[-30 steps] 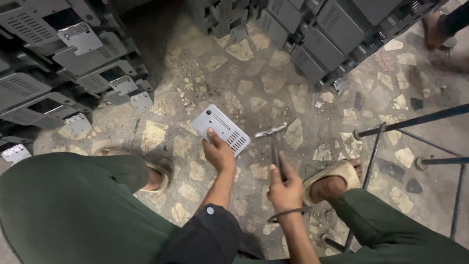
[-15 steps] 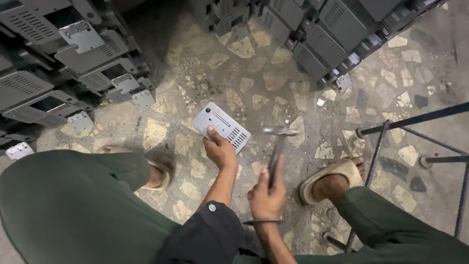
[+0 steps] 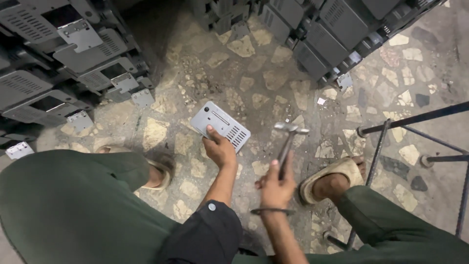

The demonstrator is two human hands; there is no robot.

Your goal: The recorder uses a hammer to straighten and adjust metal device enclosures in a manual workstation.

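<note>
- A floor (image 3: 273, 63) of irregular pale stone pieces set in dark mortar, dusty.
- A small grey vented box (image 3: 220, 125) lies flat near the middle.
- Stacks of grey metal cases (image 3: 63, 63) stand on the left; more dark cases (image 3: 337, 29) at top right.
- Two sandalled feet rest on it.
- A metal frame (image 3: 376, 156) stands at right.

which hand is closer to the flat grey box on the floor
Left. The left hand rests its fingers on the near edge of the grey box. The right hand is off to its right, apart from it, holding a hammer raised.
</note>
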